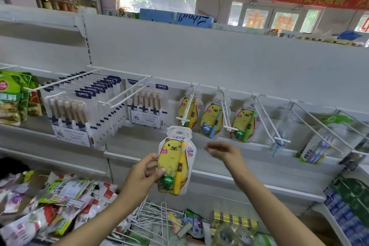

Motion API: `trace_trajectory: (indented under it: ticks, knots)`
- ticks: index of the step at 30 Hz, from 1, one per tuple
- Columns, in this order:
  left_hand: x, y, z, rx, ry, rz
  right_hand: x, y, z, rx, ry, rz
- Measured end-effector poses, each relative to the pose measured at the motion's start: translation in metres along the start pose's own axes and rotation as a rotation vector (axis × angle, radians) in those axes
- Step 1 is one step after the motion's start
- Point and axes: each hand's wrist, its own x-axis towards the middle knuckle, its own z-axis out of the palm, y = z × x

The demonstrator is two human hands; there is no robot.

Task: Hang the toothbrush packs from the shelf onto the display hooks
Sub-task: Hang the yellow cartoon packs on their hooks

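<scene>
A yellow bear-print toothbrush pack (175,161) stands upright in the air in front of the white shelving, below and just left of the nearest display hook (186,110). The left hand (144,172) has it by its lower left edge, thumb across the front and fingers curled behind, the forearm rising from the lower left. The right hand (223,151) hovers just right of the pack, apart from it, wrist bent, fingers loosely curled and blurred, its grip holding nothing. Three like packs (211,119) hang on the hooks behind. Spare wire hooks (157,217) lie heaped below.
</scene>
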Motion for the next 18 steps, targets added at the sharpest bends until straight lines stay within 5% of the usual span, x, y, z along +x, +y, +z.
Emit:
trace_trajectory:
  ticks: [4, 18]
  knots:
    - [-0.001, 0.001, 0.006, 0.001, -0.039, 0.010, -0.045, -0.012, 0.023, 0.075, -0.262, -0.062]
    - [-0.007, 0.014, 0.012, -0.066, -0.061, 0.085, -0.056, -0.032, 0.046, 0.136, -0.049, -0.176]
